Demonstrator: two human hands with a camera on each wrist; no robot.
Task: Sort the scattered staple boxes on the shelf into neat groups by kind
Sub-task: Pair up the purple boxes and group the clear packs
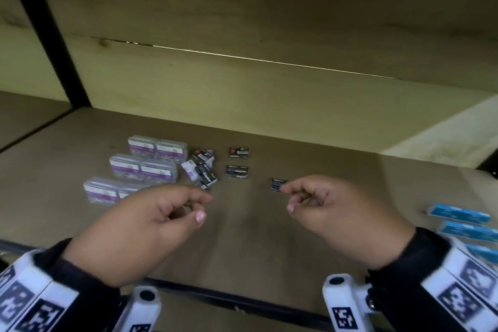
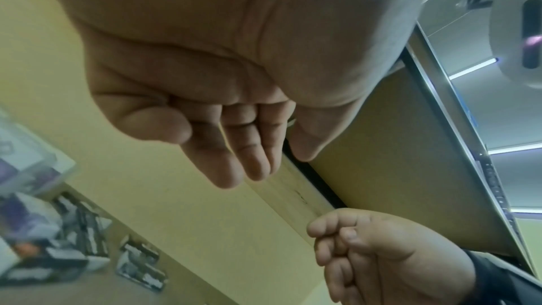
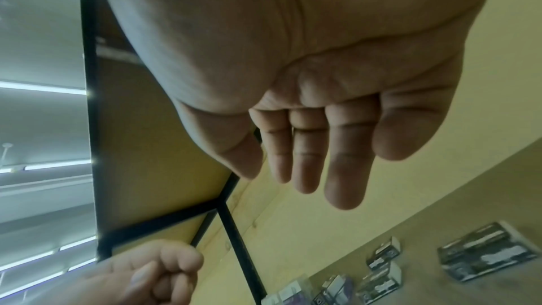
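Note:
On the brown shelf (image 1: 256,237), clear purple-labelled staple boxes (image 1: 142,167) stand in paired rows at the left. Small black staple boxes lie in the middle: a loose pile (image 1: 204,170) and two single ones (image 1: 239,152) (image 1: 237,172). Another small dark box (image 1: 277,185) lies alone, just beyond my right hand's index fingertip. My right hand (image 1: 287,198) hovers with loosely curled fingers and holds nothing; the right wrist view shows its fingers (image 3: 343,182) empty. My left hand (image 1: 204,207) hovers near the pile, relaxed and empty, as its fingers (image 2: 228,171) show.
Long blue boxes (image 1: 458,214) lie in a row at the shelf's right edge. A black metal rail (image 1: 215,294) runs along the front edge and a black upright (image 1: 54,35) stands at the left. A wooden back panel (image 1: 269,21) closes the rear.

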